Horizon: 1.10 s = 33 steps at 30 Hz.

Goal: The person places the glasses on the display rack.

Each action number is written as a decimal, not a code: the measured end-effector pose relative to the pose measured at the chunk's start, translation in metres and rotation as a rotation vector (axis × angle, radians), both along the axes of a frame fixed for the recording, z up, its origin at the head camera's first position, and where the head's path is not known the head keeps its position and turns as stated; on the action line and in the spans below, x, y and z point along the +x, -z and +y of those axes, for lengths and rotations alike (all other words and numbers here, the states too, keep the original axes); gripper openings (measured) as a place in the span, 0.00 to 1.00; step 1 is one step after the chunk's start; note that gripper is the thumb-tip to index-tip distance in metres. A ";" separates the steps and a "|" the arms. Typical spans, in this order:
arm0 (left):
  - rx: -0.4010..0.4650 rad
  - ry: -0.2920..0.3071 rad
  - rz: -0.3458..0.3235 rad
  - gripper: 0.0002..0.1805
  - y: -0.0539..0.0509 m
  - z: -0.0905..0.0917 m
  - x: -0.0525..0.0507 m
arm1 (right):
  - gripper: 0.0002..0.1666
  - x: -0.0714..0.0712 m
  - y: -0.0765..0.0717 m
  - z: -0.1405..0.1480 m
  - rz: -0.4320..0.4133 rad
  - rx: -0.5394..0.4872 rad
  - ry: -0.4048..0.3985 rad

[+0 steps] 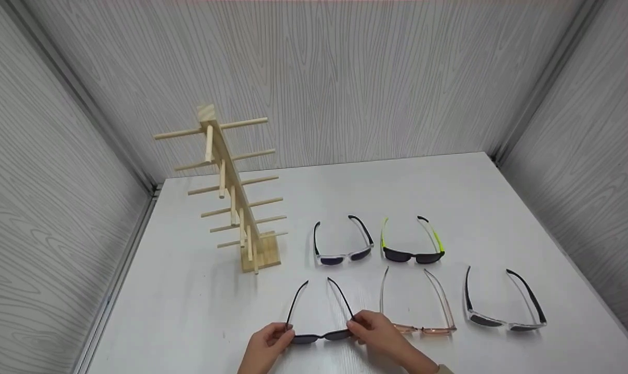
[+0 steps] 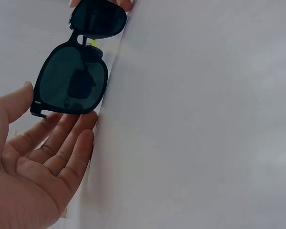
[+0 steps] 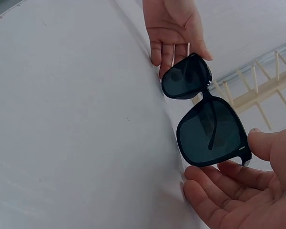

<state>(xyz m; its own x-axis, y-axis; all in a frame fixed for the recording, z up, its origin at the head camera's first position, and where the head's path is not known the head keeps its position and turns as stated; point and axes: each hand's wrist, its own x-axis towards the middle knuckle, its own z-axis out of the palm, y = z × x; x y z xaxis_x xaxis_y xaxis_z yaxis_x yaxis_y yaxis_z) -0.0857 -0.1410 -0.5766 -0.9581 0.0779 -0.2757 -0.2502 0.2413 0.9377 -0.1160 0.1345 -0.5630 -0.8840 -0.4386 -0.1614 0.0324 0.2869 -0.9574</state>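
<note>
A pair of black sunglasses [image 1: 306, 339] with dark lenses is near the front of the white table, its temples unfolded and pointing away from me. My left hand [image 1: 267, 343] pinches its left front corner between thumb and fingers. At the opposite corner, my right hand [image 1: 378, 332] grips the frame by the hinge, thumb on top. Both wrist views show the dark lenses [image 2: 74, 81] spanning the two hands, with fingers beneath the frame [image 3: 212, 131]. Beside my right hand lie pink clear-framed glasses [image 1: 436, 331], partly hidden by that hand.
A wooden peg rack [image 1: 239, 187] stands at the left, its pegs sticking out several ways. Clear-framed sunglasses [image 1: 361, 254] and black-and-neon-yellow sunglasses [image 1: 398, 255] lie behind. Another clear-framed pair [image 1: 486, 320] lies at the right. Grey wood-grain panels [image 1: 345, 78] enclose the table.
</note>
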 end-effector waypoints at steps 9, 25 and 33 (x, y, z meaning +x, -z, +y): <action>0.027 -0.068 -0.023 0.24 -0.008 -0.005 -0.001 | 0.14 -0.007 -0.010 -0.009 -0.009 -0.036 -0.014; 0.040 -0.194 0.005 0.23 -0.022 -0.017 -0.001 | 0.20 -0.026 -0.019 -0.030 0.043 -0.025 -0.016; 0.066 -0.235 0.004 0.28 -0.029 -0.022 0.000 | 0.19 -0.034 -0.024 -0.040 0.094 -0.010 0.000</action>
<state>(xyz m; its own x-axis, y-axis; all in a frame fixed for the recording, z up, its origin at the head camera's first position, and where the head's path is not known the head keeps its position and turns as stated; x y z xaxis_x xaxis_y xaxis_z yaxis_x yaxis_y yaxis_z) -0.0854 -0.1625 -0.5476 -0.9530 -0.1294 -0.2739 -0.2888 0.1155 0.9504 -0.1503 0.0943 -0.5388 -0.8951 -0.4398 -0.0734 -0.0577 0.2775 -0.9590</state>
